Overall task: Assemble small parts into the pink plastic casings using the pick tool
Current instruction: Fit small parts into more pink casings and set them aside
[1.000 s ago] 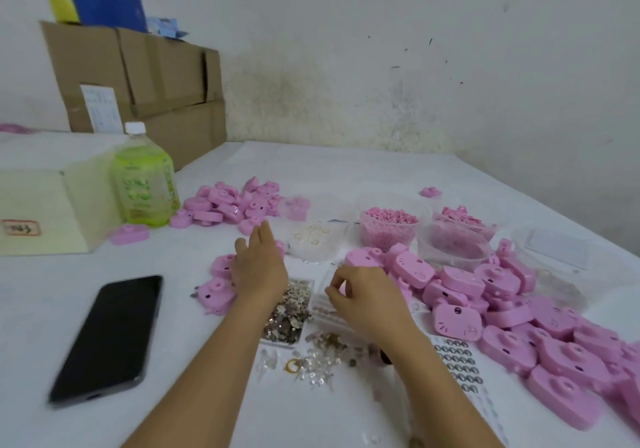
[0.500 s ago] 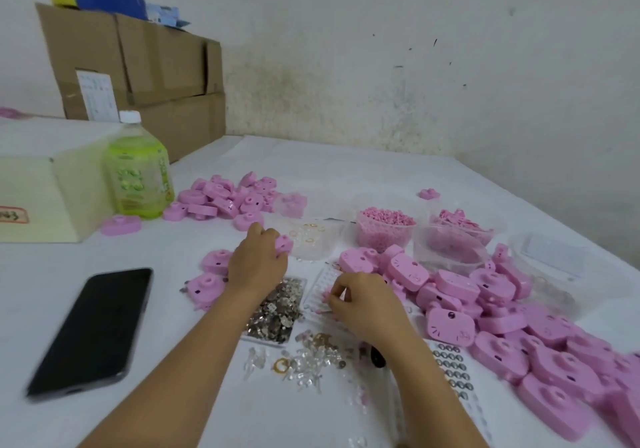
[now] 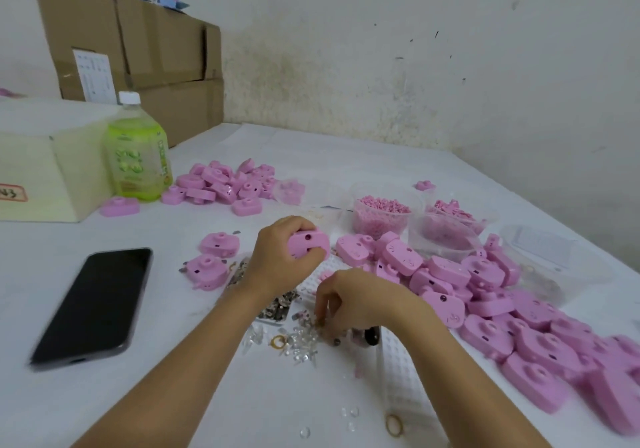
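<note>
So the left hand grips one pink casing mid-frame. The right hand, curled round the pick tool, pokes at loose small parts. Huge casing pile at right, so probably loads left.

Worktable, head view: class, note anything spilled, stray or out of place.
A few clear beads and a gold ring lie loose nearer the person, apart from the small-parts pile by the right hand.

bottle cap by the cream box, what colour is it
The cap is white, atop the yellow-green bottle; the head view shows it best.
</note>
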